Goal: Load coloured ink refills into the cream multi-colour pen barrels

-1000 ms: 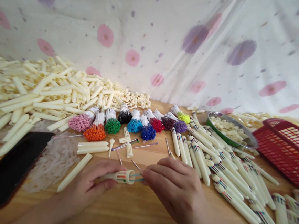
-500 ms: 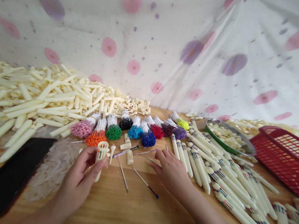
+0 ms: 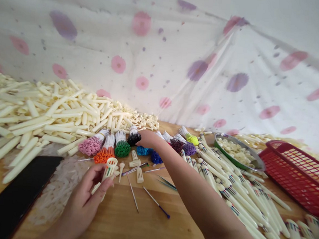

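Observation:
My left hand [image 3: 90, 191] is closed around a cream slotted pen top [image 3: 110, 168], its open end facing up and a bit of green showing in a slot. Across the table, my right hand [image 3: 147, 138] is at the bundles of coloured pen refills, beside the black bundle [image 3: 133, 136] and over the light blue bundle [image 3: 143, 151]. Its fingers are mostly hidden, so their grip does not show. The orange bundle [image 3: 104, 155] and green bundle [image 3: 122, 149] stand near my left hand. Below my right forearm lies a pair of tweezers [image 3: 167, 182].
Loose refills [image 3: 157, 203] and slotted tops [image 3: 140, 175] lie in the middle. Cream pen barrels [image 3: 66, 116] are heaped at left, behind a black phone [image 3: 15, 193]. Assembled pens [image 3: 242, 188], a metal-rimmed bowl [image 3: 259, 165] and a red basket [image 3: 295, 178] occupy the right.
My right hand has moved away from the tweezers, forward and left to the refill bundles. My left hand still holds the pen top. The view has tilted up slightly.

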The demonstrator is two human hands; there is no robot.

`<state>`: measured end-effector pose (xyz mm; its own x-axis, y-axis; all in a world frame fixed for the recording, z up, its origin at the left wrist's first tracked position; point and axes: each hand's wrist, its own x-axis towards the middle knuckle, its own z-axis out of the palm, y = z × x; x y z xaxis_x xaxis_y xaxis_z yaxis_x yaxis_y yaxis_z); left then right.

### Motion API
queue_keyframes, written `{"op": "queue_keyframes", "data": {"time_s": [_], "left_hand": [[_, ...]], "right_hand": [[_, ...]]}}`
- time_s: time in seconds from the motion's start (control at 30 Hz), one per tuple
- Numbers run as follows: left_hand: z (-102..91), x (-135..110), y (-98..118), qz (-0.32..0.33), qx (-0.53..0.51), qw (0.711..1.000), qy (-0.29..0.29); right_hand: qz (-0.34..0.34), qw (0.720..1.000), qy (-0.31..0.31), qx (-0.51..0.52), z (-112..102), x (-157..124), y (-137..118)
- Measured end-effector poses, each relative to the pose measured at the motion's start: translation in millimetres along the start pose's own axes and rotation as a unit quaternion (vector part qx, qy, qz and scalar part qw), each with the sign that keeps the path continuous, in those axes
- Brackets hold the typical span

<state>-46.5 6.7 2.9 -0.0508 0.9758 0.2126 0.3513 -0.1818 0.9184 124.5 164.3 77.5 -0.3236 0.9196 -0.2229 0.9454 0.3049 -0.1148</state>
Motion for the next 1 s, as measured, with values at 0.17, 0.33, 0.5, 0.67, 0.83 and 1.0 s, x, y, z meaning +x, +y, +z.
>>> {"op": "queue_keyframes", "data": {"time_s": [0.17, 0.33, 0.5, 0.67, 0.83, 1.0], "left_hand": [[2.0, -2.5, 2.6, 0.013, 0.022, 0.999, -0.041], [3.2, -2.4, 6.1, 0.014, 0.034, 0.998, -0.044], [3.0, -2.6, 1.7, 0.011, 0.042, 0.998, -0.035], [2.0, 1.1, -0.3, 0.043, 0.072, 0.996, -0.031], [0.3, 3.7, 1.4, 0.097, 0.092, 0.99, -0.032], [1.1, 3.0, 3.6, 0.197, 0.13, 0.971, -0.046]], "right_hand": [[0.004, 0.999, -0.025, -0.022, -11.0, -1.5, 8.6], [0.051, 0.996, 0.062, -0.05, -6.6, -11.5, 8.1], [0.063, 0.985, 0.15, -0.052, 2.0, -35.8, -0.5], [0.037, 0.981, 0.192, -0.001, -0.7, -87.7, 12.8], [-0.066, 0.94, 0.193, 0.272, 6.9, -148.6, 41.1], [-0.079, 0.945, 0.161, 0.272, 19.4, -175.2, 50.7]]}}
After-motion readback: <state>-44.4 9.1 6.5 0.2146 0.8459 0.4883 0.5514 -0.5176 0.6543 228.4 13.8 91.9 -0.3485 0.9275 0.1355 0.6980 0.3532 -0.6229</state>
